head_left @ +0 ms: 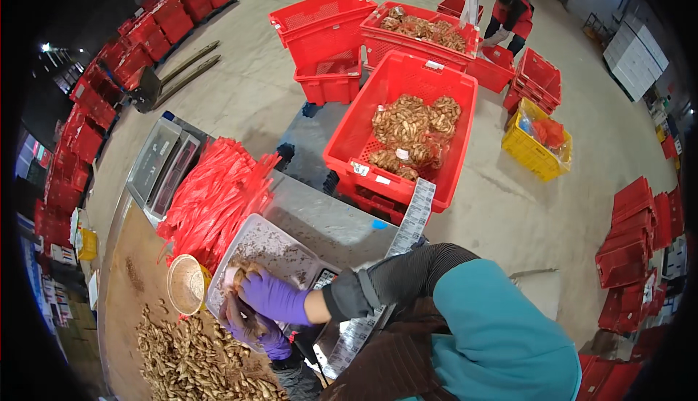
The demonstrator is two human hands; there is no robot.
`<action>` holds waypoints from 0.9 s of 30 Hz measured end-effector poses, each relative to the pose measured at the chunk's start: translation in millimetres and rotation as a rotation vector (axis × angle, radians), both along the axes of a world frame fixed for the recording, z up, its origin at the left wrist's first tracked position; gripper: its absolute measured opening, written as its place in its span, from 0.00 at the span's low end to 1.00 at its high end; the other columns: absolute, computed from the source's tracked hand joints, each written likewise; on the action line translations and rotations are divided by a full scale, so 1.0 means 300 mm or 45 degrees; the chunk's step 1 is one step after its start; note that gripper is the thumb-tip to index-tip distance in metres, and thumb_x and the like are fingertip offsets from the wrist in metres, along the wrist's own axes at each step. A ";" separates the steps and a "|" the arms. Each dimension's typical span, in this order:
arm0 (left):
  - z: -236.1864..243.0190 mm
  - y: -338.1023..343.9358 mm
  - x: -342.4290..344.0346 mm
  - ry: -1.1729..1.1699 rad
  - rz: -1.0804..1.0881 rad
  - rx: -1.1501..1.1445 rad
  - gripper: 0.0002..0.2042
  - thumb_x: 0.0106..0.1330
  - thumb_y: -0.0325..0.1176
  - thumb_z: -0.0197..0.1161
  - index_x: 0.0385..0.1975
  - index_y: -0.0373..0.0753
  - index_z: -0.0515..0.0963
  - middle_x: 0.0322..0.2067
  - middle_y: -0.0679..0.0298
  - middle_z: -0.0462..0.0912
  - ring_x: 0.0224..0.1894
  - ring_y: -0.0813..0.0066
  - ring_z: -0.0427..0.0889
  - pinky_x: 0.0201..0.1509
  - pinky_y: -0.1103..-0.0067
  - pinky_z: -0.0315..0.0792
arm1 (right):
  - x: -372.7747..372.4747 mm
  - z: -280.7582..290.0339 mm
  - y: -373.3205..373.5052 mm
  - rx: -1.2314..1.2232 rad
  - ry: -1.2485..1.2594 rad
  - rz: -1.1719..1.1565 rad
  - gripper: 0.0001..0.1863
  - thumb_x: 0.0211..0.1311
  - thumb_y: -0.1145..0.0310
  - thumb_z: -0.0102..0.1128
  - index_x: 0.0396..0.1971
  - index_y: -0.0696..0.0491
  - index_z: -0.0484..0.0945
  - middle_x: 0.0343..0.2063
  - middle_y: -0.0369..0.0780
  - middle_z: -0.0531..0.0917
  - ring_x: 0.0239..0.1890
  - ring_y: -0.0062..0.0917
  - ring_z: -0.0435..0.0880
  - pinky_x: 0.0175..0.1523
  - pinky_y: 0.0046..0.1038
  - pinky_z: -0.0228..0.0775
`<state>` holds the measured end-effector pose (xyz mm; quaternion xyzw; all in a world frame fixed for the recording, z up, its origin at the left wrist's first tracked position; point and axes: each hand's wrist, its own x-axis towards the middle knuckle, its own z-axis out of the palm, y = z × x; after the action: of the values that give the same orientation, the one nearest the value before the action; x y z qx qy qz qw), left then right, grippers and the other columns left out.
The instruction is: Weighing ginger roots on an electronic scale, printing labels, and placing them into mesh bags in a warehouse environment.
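Observation:
My right hand (276, 295), in a purple glove, grips a bunched bag (246, 273) of small brown produce with a pale label, over a grey scale tray (262, 248). My left hand (264, 335), also purple-gloved, is closed on the lower, darker part of the same bundle at the tray's near edge. A yellow tub (189, 283) sits left of the tray, beside a pile of red net sleeves (211, 197). Loose brown elongated tubers (182, 357) cover the lower left of the table. A strip of printed labels (411, 215) runs behind my right arm.
A red crate (458, 154) of bagged produce stands ahead, more red crates behind. A grey scale (156, 168) is at the table's far left. A yellow crate (536, 157) and a pallet jack (149, 88) are on the floor. Another person (516, 12) bends over crates at the back right.

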<state>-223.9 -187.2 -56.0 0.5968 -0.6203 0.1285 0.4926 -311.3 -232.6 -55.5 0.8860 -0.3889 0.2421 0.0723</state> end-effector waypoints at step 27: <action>0.071 -0.036 0.077 1.013 -0.455 0.768 0.08 0.58 0.26 0.61 0.34 0.29 0.76 0.29 0.64 0.79 0.30 0.81 0.76 0.33 0.82 0.71 | -0.085 -0.028 -0.111 1.820 -1.363 0.685 0.14 0.64 0.61 0.50 0.37 0.58 0.69 0.24 0.39 0.78 0.27 0.20 0.78 0.30 0.23 0.71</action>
<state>-200.6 -198.0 -34.7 0.5996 -0.4870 -0.3778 0.5104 -337.0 -265.8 -64.0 0.5509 -0.2089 0.3299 -0.7376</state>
